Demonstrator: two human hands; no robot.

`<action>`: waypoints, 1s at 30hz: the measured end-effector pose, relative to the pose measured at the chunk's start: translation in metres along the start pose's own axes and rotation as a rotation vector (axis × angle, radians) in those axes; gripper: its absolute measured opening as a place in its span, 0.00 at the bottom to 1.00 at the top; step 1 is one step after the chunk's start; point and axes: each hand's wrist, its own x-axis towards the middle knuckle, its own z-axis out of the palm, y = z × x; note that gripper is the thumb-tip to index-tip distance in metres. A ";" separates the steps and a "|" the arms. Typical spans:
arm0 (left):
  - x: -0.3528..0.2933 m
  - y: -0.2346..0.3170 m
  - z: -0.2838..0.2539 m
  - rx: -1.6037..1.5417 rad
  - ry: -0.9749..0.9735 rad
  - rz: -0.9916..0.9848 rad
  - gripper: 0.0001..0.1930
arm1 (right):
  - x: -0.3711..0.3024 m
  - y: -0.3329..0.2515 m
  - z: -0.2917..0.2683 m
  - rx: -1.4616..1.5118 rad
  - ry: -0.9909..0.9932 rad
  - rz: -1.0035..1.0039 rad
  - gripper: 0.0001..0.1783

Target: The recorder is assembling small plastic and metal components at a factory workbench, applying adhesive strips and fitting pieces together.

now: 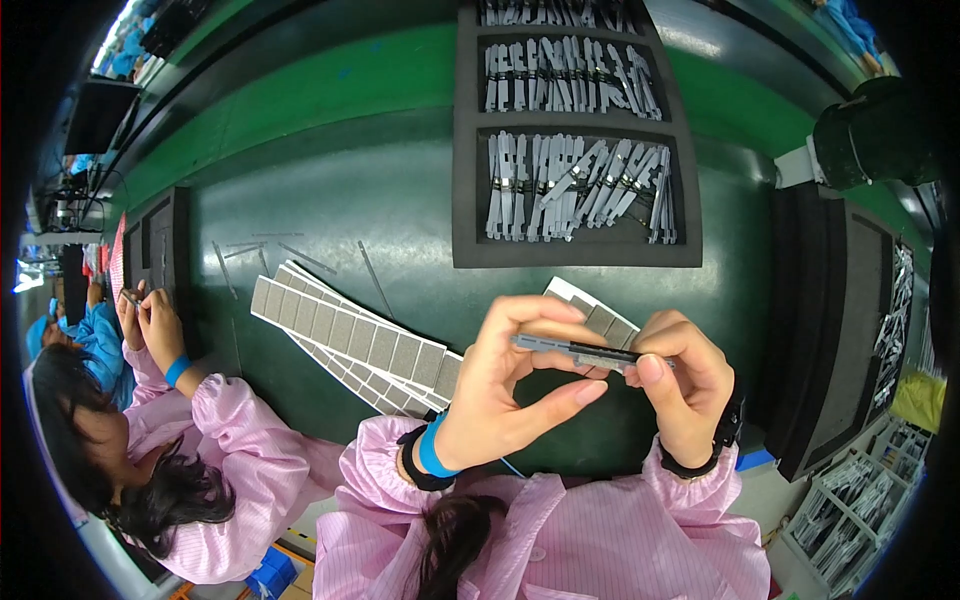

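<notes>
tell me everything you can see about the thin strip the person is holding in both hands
The strip is slim, flat and grey, metallic-looking, with a darker band along its middle. It lies roughly level above the green table. The left hand pinches its left end, and the right hand grips its right end with fingers curled over it.
</notes>
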 end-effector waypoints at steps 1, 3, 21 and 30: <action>0.000 -0.002 -0.001 -0.038 -0.045 0.005 0.20 | -0.001 0.000 0.000 -0.007 0.009 -0.001 0.03; 0.001 -0.003 -0.003 -0.011 -0.071 -0.001 0.17 | -0.001 0.001 0.002 -0.030 0.013 -0.009 0.03; 0.025 -0.013 -0.034 -0.746 -0.145 -0.225 0.31 | 0.017 0.004 0.021 0.242 -0.069 0.298 0.11; 0.025 -0.049 -0.034 -0.744 -0.218 -0.090 0.27 | 0.045 0.043 0.090 0.315 -0.235 0.250 0.12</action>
